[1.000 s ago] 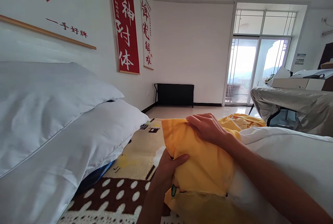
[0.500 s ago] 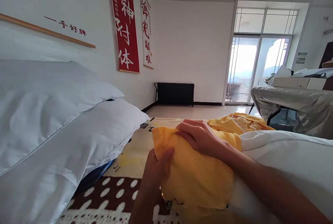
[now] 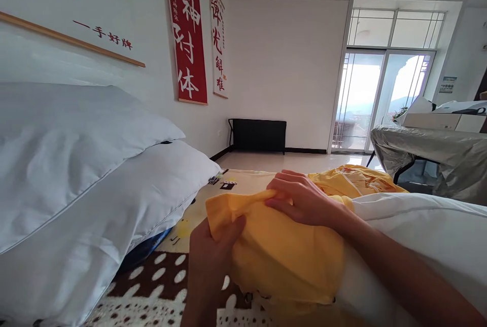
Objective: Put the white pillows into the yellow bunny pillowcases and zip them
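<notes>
Yellow cloth [image 3: 287, 253], creased; white pillow [image 3: 429, 228], plump, smooth.

Bright glass doors [image 3: 399, 94] stand right of the pale back wall [image 3: 289, 63], above a shiny floor [image 3: 304, 161]

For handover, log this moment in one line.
left hand: gripping yellow fabric | right hand: pinching yellow fabric | white pillows: at left

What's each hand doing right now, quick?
Left hand: closed, holding the near-left edge of the yellow pillowcase.
Right hand: closed, pinching the pillowcase's bunched upper edge.
</notes>
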Available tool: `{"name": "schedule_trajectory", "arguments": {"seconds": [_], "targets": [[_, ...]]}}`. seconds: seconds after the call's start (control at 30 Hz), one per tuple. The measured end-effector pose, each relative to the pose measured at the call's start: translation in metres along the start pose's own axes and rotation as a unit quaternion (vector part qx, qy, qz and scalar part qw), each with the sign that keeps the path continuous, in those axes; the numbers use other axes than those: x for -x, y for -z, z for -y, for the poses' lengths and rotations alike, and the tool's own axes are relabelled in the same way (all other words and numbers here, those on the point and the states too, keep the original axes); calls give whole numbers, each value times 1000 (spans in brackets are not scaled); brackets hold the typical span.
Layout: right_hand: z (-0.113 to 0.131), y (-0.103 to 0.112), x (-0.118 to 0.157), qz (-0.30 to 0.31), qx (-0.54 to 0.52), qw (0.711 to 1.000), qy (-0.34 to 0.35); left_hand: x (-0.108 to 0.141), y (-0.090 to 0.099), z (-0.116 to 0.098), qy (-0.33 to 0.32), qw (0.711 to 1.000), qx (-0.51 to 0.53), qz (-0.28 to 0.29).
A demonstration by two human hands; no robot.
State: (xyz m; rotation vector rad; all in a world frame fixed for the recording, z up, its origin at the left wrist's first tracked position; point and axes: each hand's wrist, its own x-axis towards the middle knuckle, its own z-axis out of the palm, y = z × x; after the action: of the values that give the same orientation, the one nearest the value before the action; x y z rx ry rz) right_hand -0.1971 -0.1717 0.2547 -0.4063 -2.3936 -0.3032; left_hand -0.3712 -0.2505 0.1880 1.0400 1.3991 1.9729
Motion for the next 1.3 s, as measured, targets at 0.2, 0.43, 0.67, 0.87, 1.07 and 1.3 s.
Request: {"name": "schedule_trajectory", "arguments": {"seconds": [0.2, 0.43, 0.67, 0.87, 1.07, 1.3], "targets": [[-5, 2, 11, 97, -157, 978, -99, 12, -8, -5, -46, 999, 14, 12], [-12, 5, 22, 6, 118, 993, 24, 7, -16, 9, -128, 990, -21, 48], [-5, 18, 21, 55, 210, 976, -17, -1, -8, 9, -138, 984, -110, 37], [43, -15, 3, -24, 74, 990, -113, 0, -11, 14, -110, 992, -13, 57], [37, -43, -1, -57, -1, 997, -47, 0, -20, 22, -139, 990, 27, 12], [8, -38, 0, -87, 75, 991, 62, -4, -10, 7, -40, 994, -23, 103]]}}
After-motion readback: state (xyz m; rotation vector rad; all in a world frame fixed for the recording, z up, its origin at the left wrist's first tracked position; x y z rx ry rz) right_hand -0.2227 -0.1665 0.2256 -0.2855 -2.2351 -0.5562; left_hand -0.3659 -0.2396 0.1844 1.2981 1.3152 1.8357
